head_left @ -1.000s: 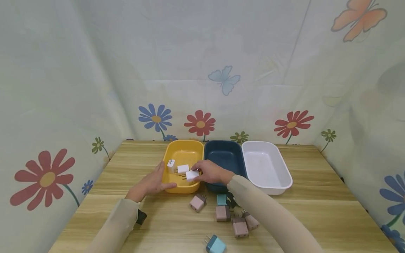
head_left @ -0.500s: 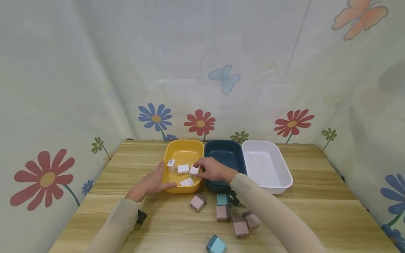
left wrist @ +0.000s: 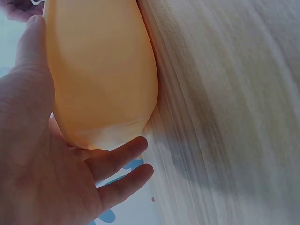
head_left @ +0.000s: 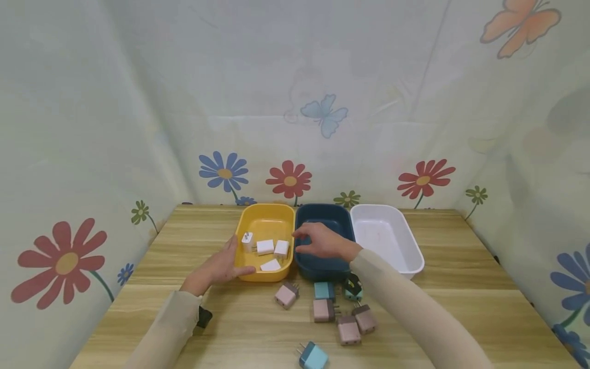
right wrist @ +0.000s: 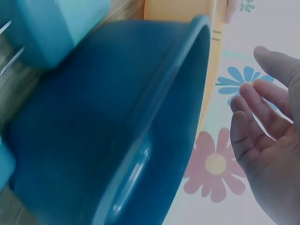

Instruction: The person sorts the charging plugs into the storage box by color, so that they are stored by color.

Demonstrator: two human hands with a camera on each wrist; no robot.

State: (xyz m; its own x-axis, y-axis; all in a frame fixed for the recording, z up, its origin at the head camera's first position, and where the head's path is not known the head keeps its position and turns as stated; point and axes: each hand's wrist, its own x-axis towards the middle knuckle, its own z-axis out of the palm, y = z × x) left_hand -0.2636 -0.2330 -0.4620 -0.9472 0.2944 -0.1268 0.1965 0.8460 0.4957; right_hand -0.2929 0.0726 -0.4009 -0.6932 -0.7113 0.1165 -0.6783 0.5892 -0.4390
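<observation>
A pale cloth backdrop (head_left: 369, 66) printed with daisy-like flowers, a pale blue butterfly (head_left: 324, 115) and an orange butterfly (head_left: 521, 25) hangs behind and to both sides of a wood-grain bench (head_left: 244, 328). Any print on the plugs is too small to read.

Three rounded rectangular trays stand side by side toward the back: a yellow tray (head_left: 265, 225) on the left, a dark blue tray (head_left: 324, 212) in the middle and a white tray (head_left: 382, 236) on the right. Four white charger plugs (head_left: 265, 247) are inside the yellow tray: one upright at the left with its prongs up, one lying on its side in the middle, one near the right wall and one near the front.

The left hand (head_left: 220, 263) rests against the yellow tray's front left corner, thumb along the rim, fingers extended outside the wall. The right hand (head_left: 323, 241) is over the dark blue tray, its thumb and loosely bent fingers apart and holding nothing.

On the bench before the trays lie four pink plugs (head_left: 287, 295) with darker mauve ends, and two light blue plugs (head_left: 324, 290) with darker ends. Another bluish plug (head_left: 354, 295) shows partly beneath a black device (head_left: 353, 283) at the right wrist.
</observation>
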